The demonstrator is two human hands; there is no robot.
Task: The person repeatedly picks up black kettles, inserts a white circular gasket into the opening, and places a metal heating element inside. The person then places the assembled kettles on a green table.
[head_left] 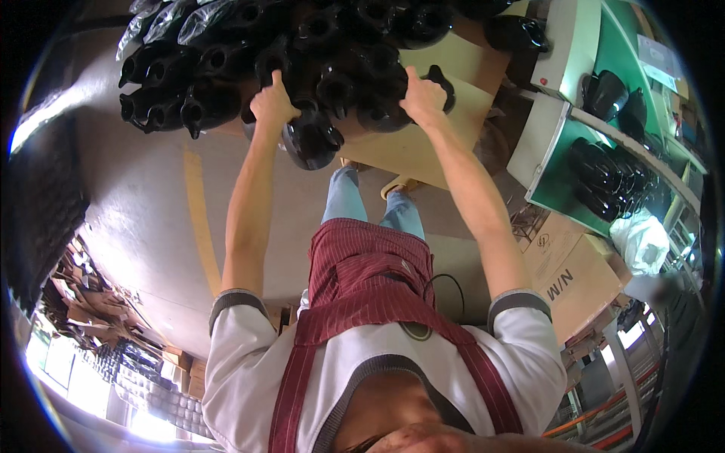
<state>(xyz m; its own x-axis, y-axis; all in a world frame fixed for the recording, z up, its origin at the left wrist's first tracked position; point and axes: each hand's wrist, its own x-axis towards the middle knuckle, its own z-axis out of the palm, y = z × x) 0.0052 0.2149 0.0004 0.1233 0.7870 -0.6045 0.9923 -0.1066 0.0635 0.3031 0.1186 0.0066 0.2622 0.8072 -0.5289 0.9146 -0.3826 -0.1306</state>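
Observation:
Many glossy black jugs with round bodies and open mouths crowd the far end of the view, packed side by side. My left hand (273,104) is closed at a black jug (272,62) in the front rows, one digit pointing away from me and the other fingers partly hidden. Just right of that hand, another jug (310,145) sits nearest to me. My right hand (424,98) is closed at the right side of the group, by a black jug (382,115); its fingertips are hidden among the dark shapes. Both arms reach forward, stretched out.
Clear plastic wrap (208,21) covers some jugs at the far left. Brown cardboard (461,98) lies under the right side. Green-lined shelving (559,166) at the right holds more black jugs, above a cardboard box (578,283). A yellow stripe (198,219) marks the floor.

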